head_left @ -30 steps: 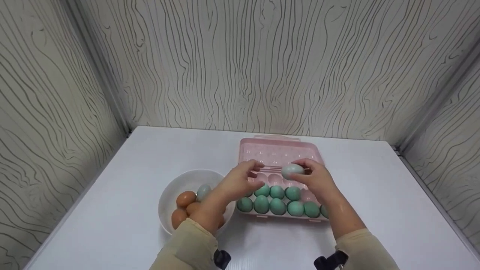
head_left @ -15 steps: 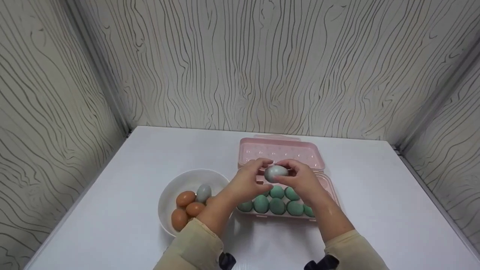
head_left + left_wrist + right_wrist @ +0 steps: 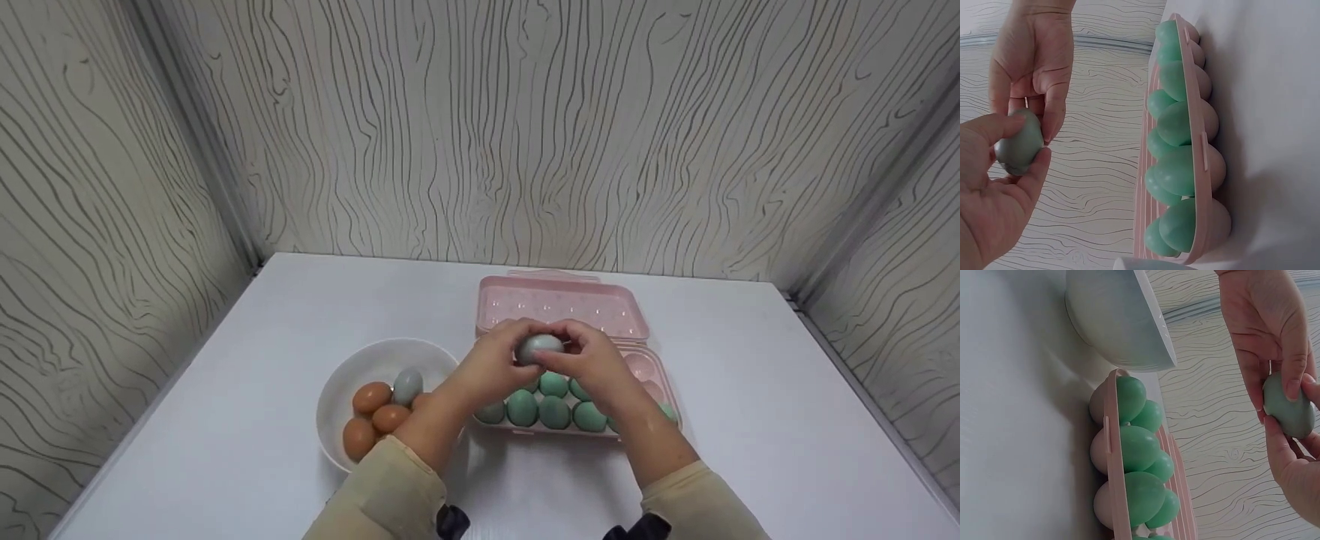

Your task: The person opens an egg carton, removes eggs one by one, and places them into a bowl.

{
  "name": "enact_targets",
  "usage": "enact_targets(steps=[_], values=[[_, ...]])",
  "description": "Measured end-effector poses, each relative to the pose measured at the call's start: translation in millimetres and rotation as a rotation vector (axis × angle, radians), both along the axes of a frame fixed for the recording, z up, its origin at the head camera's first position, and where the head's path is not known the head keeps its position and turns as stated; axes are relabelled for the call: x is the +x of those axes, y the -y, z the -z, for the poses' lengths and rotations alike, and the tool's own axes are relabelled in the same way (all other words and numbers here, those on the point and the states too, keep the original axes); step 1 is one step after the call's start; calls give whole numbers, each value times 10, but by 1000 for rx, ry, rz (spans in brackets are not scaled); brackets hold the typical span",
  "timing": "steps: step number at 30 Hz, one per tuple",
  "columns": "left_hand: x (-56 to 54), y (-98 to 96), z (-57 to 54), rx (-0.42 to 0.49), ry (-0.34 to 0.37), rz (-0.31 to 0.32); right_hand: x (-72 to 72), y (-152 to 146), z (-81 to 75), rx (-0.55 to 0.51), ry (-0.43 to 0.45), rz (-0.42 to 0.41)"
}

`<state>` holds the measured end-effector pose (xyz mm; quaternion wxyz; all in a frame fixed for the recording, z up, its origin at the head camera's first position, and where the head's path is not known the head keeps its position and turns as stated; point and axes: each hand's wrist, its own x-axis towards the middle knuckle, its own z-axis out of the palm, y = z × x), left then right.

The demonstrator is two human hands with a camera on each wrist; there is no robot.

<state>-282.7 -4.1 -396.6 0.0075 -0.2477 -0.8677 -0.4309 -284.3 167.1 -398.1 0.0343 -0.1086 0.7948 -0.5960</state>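
Note:
A pale grey-green egg (image 3: 540, 349) is held up between both hands, over the back part of a pink egg carton (image 3: 657, 367). My left hand (image 3: 487, 367) grips its left end, the thumb (image 3: 1008, 125) lying across the shell in the left wrist view. From the other side my right hand (image 3: 600, 371) pinches the same egg with thumb and fingers, fingertips of both hands meeting around it. Green eggs (image 3: 555, 412) fill the carton's front rows, and the hands hide part of the back row. The carton's lid (image 3: 562, 304) stands folded back.
Left of the carton stands a white bowl (image 3: 337, 382) with several brown eggs (image 3: 373, 397) and a pale blue-grey egg (image 3: 408, 385); the left forearm covers part of it. Patterned panels (image 3: 480, 135) enclose the white table (image 3: 225, 420) at the back and sides.
My right hand has carried the egg leftward, away from the carton's right side. The left hand has shifted slightly right and its fingers have closed around the egg.

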Motion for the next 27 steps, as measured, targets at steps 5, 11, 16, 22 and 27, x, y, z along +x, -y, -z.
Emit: enact_targets(steps=[5,11,16,22,27], values=[[-14,36,-10,33,2,32,-2,15,-10,-27,5,-33],[-30,75,-16,46,74,45,-12,-6,-6,-61,23,-78],[-34,140,-36,69,164,14,-17,-35,-29,-94,49,-69],[-49,219,-60,109,209,-12,-22,-73,-47,-87,78,-51],[-80,292,-86,78,214,-23,-30,-92,-41,-77,89,-32]])
